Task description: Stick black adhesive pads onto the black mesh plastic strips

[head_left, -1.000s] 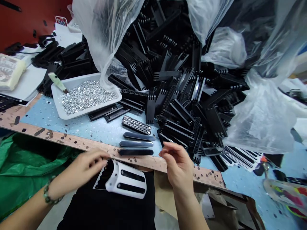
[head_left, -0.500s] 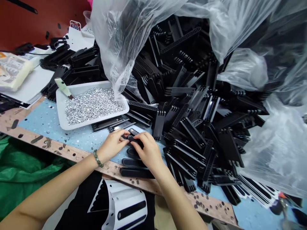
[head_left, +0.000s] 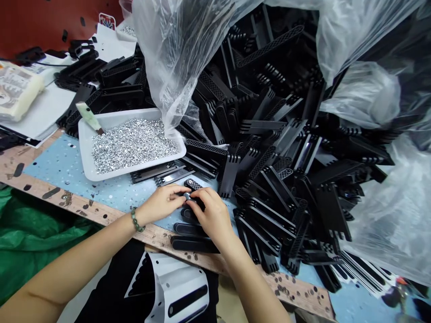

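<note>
My left hand [head_left: 164, 202] and my right hand [head_left: 212, 214] meet at the front of the table, thumbs and fingertips pinched on the rounded end of a black strip-shaped part [head_left: 187, 196]. The end looks shiny; most of the part is hidden under my right fingers. Just beyond the fingertips lies a black part with a honeycomb pattern [head_left: 193, 184]. Nearer to me, smooth black round-ended parts [head_left: 193, 243] lie side by side below my right hand. A white tray [head_left: 86, 168] of small silver metal pieces [head_left: 133, 143] stands beyond my left hand.
A large heap of black plastic parts [head_left: 266, 184] spills from a clear plastic bag [head_left: 178, 49] on the right. A white sheet with black strips [head_left: 185, 280] rests on my lap. A green-handled tool [head_left: 88, 115] leans in the tray. Green sheeting [head_left: 37, 244] hangs at left.
The view has shifted slightly, so the heap sits a little further right. Both hands stay together on the black part, whose end now catches the light between the fingertips.
</note>
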`<state>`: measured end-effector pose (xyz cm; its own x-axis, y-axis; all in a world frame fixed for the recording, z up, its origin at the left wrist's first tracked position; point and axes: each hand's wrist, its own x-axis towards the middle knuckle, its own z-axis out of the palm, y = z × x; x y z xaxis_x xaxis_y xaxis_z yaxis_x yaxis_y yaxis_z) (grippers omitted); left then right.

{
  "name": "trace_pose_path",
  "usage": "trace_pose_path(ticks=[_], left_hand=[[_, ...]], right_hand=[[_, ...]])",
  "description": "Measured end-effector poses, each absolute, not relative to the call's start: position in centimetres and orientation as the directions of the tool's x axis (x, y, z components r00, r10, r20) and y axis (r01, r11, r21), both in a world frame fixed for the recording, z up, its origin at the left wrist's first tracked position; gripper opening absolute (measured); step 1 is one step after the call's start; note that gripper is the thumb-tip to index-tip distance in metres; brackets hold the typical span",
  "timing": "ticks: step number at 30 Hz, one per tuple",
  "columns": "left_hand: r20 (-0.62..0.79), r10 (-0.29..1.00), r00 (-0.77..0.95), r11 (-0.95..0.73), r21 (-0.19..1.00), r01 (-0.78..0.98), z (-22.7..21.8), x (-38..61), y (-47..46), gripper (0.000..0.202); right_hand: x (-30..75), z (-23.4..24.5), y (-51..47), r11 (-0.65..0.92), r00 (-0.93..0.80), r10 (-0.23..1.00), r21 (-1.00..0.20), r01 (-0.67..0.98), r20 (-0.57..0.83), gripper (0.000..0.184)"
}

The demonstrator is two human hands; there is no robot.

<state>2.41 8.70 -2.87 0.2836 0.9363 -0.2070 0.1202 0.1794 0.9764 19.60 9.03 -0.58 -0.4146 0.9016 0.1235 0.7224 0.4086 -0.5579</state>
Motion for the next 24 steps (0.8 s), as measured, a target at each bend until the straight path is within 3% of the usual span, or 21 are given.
trace_pose_path(ticks=[7, 11, 17, 24], left_hand=[[-0.230, 0.943, 0.240, 0.200, 0.969, 0.143, -3.0, 2.9, 8.7, 0.023], [-0.241, 0.943, 0.228, 0.195, 0.959, 0.206, -2.3, 2.8, 8.2, 0.021], [-0.212, 0.949, 0.234, 0.129, 0.936, 0.328, -2.2, 2.9, 8.1, 0.020], [-0.217, 0.938, 0.269, 0.129, 0.942, 0.309, -2.1, 2.7, 8.3, 0.018]], right_hand=[[21.1, 1.3, 8.0, 0.390, -0.395, 0.916, -0.399, 0.830, 0.073, 0.016], [23.3, 1.4, 7.5, 0.271, -0.314, 0.949, -0.535, 0.800, 0.012, 0.007], [24.2, 0.6, 7.8, 0.230, -0.291, 0.957, -0.657, 0.718, 0.018, 0.014], [24.2, 0.6, 8.0, 0.190, -0.242, 0.970, -0.652, 0.734, 0.011, 0.011]])
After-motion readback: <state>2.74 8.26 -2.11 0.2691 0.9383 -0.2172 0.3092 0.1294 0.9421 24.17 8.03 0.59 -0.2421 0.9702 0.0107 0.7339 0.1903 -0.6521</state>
